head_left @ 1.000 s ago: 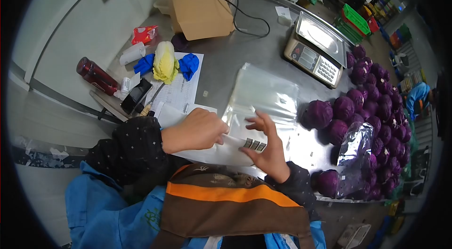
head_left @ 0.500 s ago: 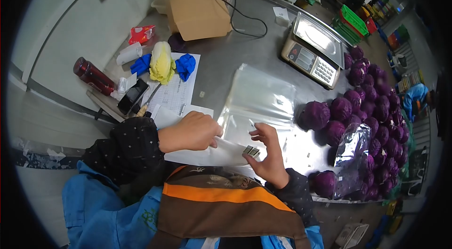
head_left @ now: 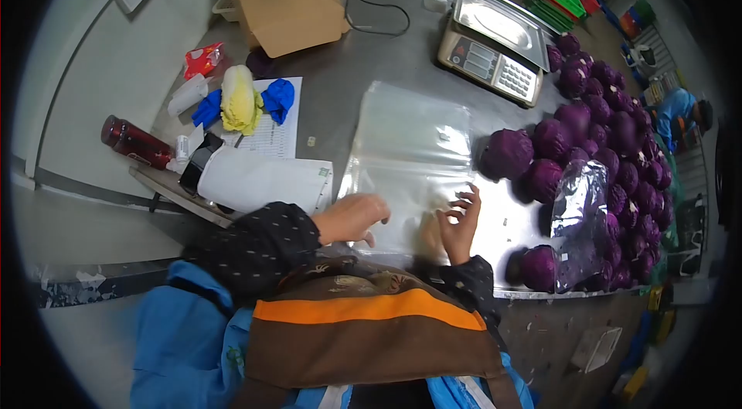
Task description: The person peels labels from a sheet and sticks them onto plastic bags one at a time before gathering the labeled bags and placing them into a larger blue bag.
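Note:
A stack of clear plastic bags [head_left: 406, 146] lies flat on the steel table in front of me. Over its near left edge is my left hand [head_left: 352, 219], thumb and curled fingers apart, with nothing seen between them. My right hand [head_left: 461, 225] hovers by the stack's near right side, thumb and forefinger drawn together; whatever may be in that pinch is too small to make out. Left of the bags, a white sheet of paper [head_left: 267, 177] with a small printed label at its corner rests over other papers and partly covers a dark device [head_left: 199, 160].
Purple cabbages [head_left: 553, 138] are heaped at the right, with a crumpled clear bag [head_left: 580, 216] on them. A weighing scale [head_left: 495, 53] stands behind. At the left are a napa cabbage [head_left: 241, 102], a dark red flask [head_left: 135, 142] and a cardboard box [head_left: 286, 7] with a cable.
The white sheet has gone from under my hands to the left, over the papers and device. The small labels on my right thumb are no longer visible. The view has shifted.

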